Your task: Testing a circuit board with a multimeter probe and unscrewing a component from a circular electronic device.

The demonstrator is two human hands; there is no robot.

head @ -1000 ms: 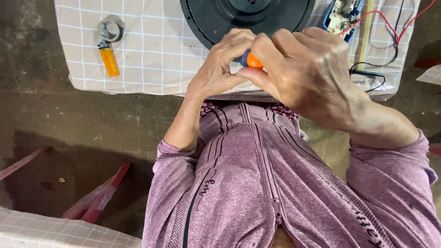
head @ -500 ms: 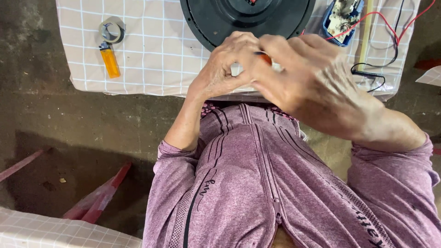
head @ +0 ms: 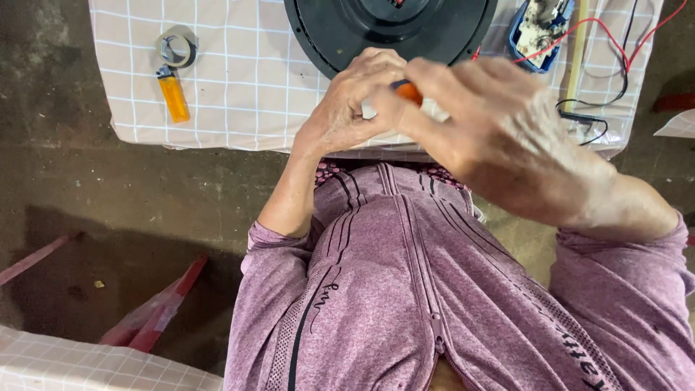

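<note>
Both my hands meet over the near edge of a table covered in a checked cloth [head: 239,94]. My right hand [head: 499,130] is closed around a small tool with an orange handle [head: 407,91]; only a bit of the handle shows between the fingers. My left hand [head: 355,101] pinches something small and pale right beside that handle; what it is stays hidden by the fingers. Just beyond the hands lies a large round black disc [head: 384,29].
An orange lighter [head: 174,98] and a roll of grey tape [head: 176,49] lie at the table's left. A blue tray with electronic parts [head: 539,25] and red and black wires [head: 615,43] sit at the right. Red strips [head: 156,311] lie on the floor below.
My right hand has slid up and to the right over the left hand's fingers, and the orange handle has shifted with it. The left hand stays in place.
</note>
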